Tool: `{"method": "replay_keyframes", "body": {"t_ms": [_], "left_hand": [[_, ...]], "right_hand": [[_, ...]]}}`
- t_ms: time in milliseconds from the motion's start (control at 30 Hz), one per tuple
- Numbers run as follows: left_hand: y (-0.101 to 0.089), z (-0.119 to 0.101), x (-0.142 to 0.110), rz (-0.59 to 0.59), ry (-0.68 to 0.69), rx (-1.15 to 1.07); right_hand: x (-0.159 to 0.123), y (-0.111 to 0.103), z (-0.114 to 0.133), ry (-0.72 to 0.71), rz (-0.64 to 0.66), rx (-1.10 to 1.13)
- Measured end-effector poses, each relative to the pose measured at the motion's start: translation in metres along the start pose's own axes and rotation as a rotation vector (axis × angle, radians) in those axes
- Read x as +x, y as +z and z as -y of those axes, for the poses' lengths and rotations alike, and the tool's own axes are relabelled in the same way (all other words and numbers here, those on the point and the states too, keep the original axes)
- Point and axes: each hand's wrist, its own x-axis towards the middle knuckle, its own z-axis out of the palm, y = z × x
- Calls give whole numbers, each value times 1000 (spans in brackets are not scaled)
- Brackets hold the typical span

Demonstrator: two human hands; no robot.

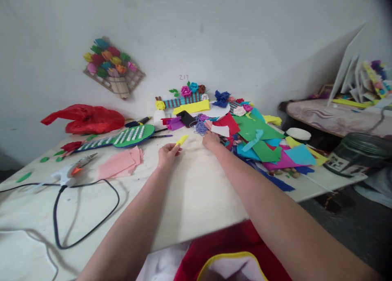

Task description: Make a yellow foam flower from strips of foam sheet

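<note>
My left hand (168, 153) pinches a small yellow strip of crepe paper (182, 140) above the middle of the table. Farther right, my right hand (211, 139) reaches to the edge of the paper pile, its fingers curled down beside a bundle of purple string (201, 128). Whatever lies between those fingertips is hidden. Close by are a white paper piece (221, 130) and a red sheet (230, 124). A green sheet (260, 128) spreads over the pile to the right.
On the left lie a hot glue gun (65, 175) with a looping cable, pink paper sheets (121, 163), a green guitar-shaped craft (134, 135) and a red plastic bag (88, 118). A black phone (185, 119) rests at the back. A glass jar (358, 152) stands at the right edge.
</note>
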Motion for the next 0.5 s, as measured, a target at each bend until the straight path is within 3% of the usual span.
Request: {"method": "replay_keyframes", "body": {"t_ms": [167,267,400,500], "left_hand": [[-2,2,3,-19,-9,-39],[-2,2,5,-31,-15,-72],[4,1,9,-64,-62,-73],[10,-1,15,-100,-131,-48]], "right_hand": [[8,-1,-9,-27,-230,469],[10,-3,-13,-22,-303,593],[2,-8,-10,18,-304,598],[-7,-15,-2,80,-231,335]]}}
